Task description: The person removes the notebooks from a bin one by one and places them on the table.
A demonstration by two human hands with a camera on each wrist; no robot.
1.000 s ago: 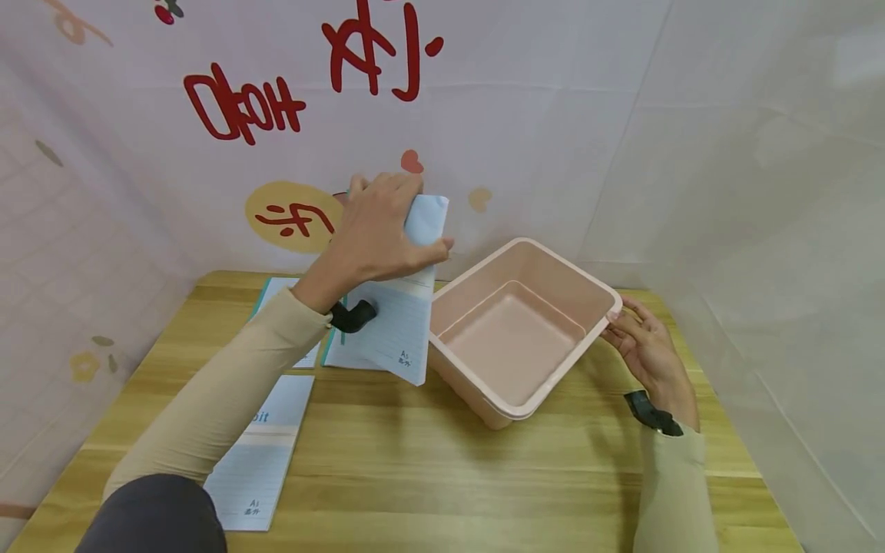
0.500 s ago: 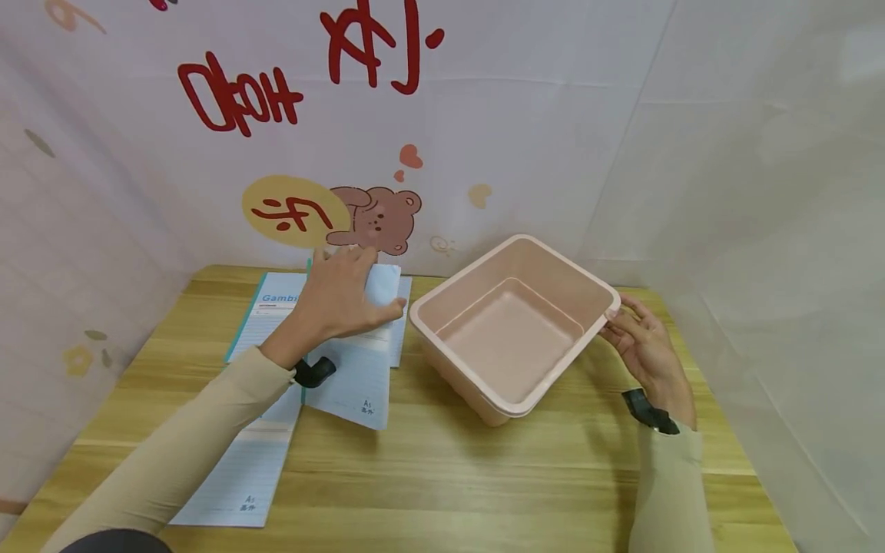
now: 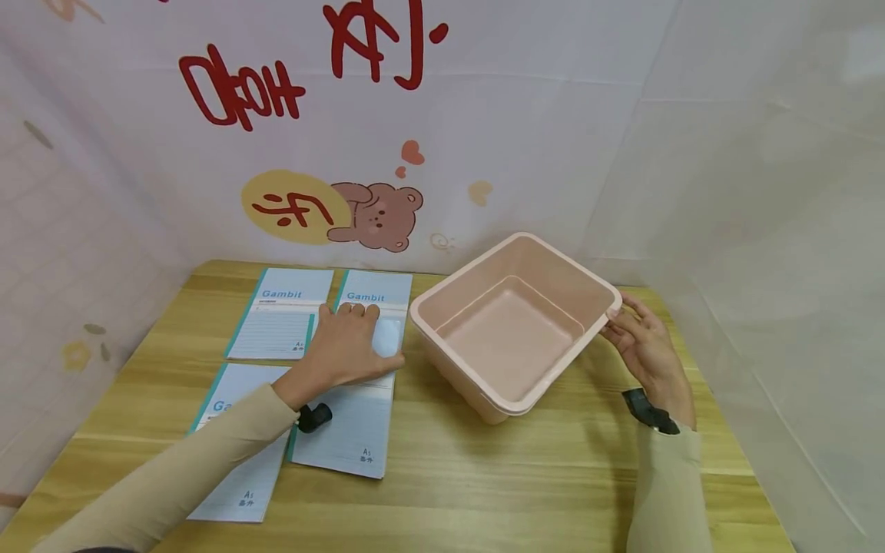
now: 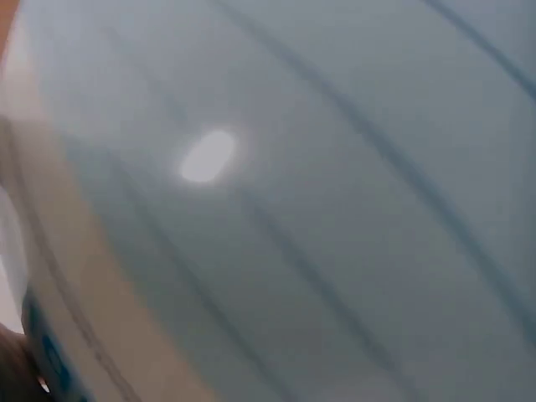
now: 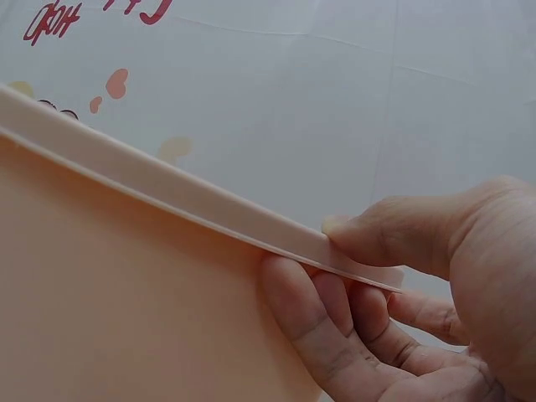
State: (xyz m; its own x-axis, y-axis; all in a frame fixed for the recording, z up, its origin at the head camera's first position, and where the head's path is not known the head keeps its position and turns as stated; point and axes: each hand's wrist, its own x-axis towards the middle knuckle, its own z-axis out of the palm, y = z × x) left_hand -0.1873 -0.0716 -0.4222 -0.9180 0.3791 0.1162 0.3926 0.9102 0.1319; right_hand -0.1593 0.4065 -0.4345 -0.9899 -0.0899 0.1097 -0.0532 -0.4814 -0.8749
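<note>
My left hand [image 3: 346, 349] grips a light-blue "Gambit" notebook [image 3: 342, 442] from above, thumb at its right edge and fingers over the far part. This notebook lies low over the table, just in front of another notebook [image 3: 376, 288], which it partly overlaps in the head view. Its lined cover [image 4: 335, 226] fills the left wrist view, very close. On the right, my right hand [image 3: 648, 346] pinches the rim of a pale pink plastic bin [image 3: 477, 384], thumb on top and fingers [image 5: 293, 297] curled underneath. The bin is tilted, and its inside holds nothing.
Two more notebooks lie on the left of the wooden table [image 3: 484, 491]: one at the back [image 3: 266, 330], one nearer the front [image 3: 238, 468]. A white printed curtain [image 3: 539, 138] with red characters and a bear hangs close behind the table and along its sides.
My left hand has brought the notebook from high beside the bin leftward, down and nearer, onto the front of the notebook group. My right hand still holds the bin's rim; the bin has barely moved.
</note>
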